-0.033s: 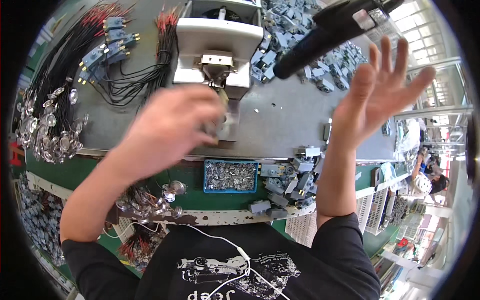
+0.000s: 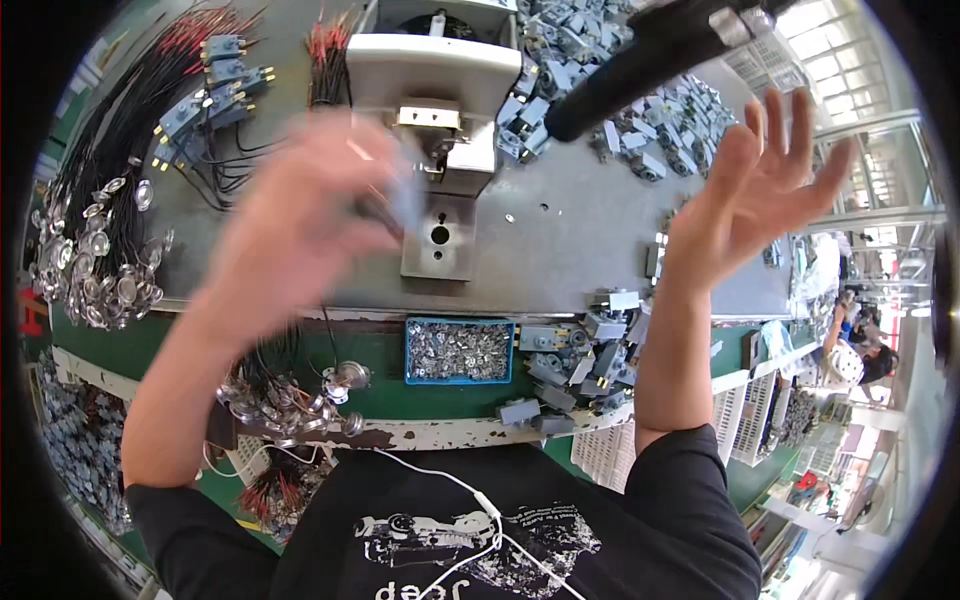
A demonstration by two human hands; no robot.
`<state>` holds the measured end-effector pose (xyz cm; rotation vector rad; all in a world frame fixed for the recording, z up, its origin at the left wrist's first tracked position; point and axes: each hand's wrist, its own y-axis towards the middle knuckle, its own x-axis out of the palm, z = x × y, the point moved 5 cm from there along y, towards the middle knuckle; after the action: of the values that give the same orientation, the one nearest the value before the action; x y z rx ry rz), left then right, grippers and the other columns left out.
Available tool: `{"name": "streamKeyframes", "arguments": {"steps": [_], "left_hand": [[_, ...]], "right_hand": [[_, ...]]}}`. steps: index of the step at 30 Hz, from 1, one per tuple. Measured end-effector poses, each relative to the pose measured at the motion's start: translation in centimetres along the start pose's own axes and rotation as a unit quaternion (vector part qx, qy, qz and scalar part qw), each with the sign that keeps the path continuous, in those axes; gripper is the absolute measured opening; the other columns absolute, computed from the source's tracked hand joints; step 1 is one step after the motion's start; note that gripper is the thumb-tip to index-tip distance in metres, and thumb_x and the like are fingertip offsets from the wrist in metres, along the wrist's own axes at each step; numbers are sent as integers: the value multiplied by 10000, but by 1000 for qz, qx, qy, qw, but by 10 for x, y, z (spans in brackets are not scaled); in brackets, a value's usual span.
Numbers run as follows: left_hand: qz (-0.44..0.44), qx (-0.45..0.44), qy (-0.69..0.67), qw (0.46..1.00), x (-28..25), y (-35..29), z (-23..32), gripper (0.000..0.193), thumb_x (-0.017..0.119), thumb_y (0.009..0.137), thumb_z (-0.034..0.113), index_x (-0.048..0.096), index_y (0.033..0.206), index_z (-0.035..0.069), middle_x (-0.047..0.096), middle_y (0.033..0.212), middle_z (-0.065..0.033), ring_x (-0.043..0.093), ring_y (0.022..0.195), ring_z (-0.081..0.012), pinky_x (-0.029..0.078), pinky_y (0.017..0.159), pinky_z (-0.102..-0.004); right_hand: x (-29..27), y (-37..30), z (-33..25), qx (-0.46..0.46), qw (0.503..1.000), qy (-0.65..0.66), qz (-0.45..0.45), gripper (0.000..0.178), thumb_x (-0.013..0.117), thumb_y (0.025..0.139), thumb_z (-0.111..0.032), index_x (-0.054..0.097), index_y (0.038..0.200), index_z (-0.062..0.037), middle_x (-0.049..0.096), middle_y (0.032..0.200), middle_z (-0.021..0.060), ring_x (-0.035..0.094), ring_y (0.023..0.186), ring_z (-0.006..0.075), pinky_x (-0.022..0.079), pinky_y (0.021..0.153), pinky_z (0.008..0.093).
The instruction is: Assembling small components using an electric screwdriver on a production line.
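My left hand (image 2: 310, 200), smeared by motion, is beside the white machine (image 2: 435, 70) at the left of its metal head. Its fingers are closed around a blurred grey-blue plastic housing (image 2: 408, 195). Just right of that hand lies a metal fixture plate (image 2: 422, 262) with a round hole in it, and nothing sits on the plate. My right hand (image 2: 760, 195) is raised on the right, fingers spread, holding nothing. A thick black tube-like arm (image 2: 620, 85) slants down to the left of it.
A blue tray (image 2: 409, 368) of small metal parts stands at the front edge, with grey housings (image 2: 575, 370) beside it. More grey housings (image 2: 660, 130) are heaped far right. Black cables (image 2: 85, 130) with round metal ends lie left. Another person (image 2: 850, 360) is far right.
My left hand has moved left and slightly away from the fixture plate, taking the grey-blue housing with it and uncovering the plate. My right hand has shifted only slightly.
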<state>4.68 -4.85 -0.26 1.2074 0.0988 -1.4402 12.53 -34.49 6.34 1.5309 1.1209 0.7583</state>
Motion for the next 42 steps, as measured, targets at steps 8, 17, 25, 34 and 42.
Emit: {"name": "streamKeyframes", "arguments": {"steps": [8, 17, 25, 34, 42], "left_hand": [[228, -86, 128, 961, -103, -1, -81, 326, 610, 1051, 161, 614, 1363, 68, 638, 1375, -64, 615, 1158, -169, 456, 1033, -298], [-391, -147, 16, 909, -32, -34, 10, 189, 729, 856, 118, 649, 1010, 42, 705, 942, -124, 670, 929, -324, 535, 813, -438], [-390, -28, 56, 919, -2, -48, 31, 341, 784, 797, 192, 733, 1123, 107, 714, 1068, -19, 649, 943, -218, 484, 873, -368], [-305, -29, -39, 951, -29, -11, 14, 155, 775, 813, 172, 654, 875, 97, 624, 865, -35, 624, 851, -264, 487, 745, -393], [-390, -30, -1, 920, -16, 1, 20, 124, 779, 806, 232, 770, 866, 124, 608, 808, -50, 648, 823, -269, 508, 709, -395]], "right_hand": [[-53, -98, 145, 274, 708, -431, -488, 476, 679, 912, -160, 607, 1380, -113, 665, 1320, 195, 622, 1210, 392, 507, 1001, 453], [31, -92, -32, 540, 695, 349, -321, 479, 512, 1081, -141, 386, 1533, -47, 626, 1298, 215, 693, 1130, 349, 640, 874, 471], [66, -102, -55, 561, 663, 347, -353, 582, 728, 972, -109, 466, 1487, -47, 599, 1312, 134, 671, 1166, 242, 566, 1009, 366], [63, -100, -57, 348, 757, 81, -547, 537, 651, 889, 65, 551, 1389, -103, 643, 1342, 138, 699, 1090, 279, 562, 921, 372], [79, -89, -58, 82, 780, -93, -613, 507, 603, 812, 65, 732, 1227, -197, 645, 1376, 118, 676, 1083, 354, 565, 913, 438]]}}
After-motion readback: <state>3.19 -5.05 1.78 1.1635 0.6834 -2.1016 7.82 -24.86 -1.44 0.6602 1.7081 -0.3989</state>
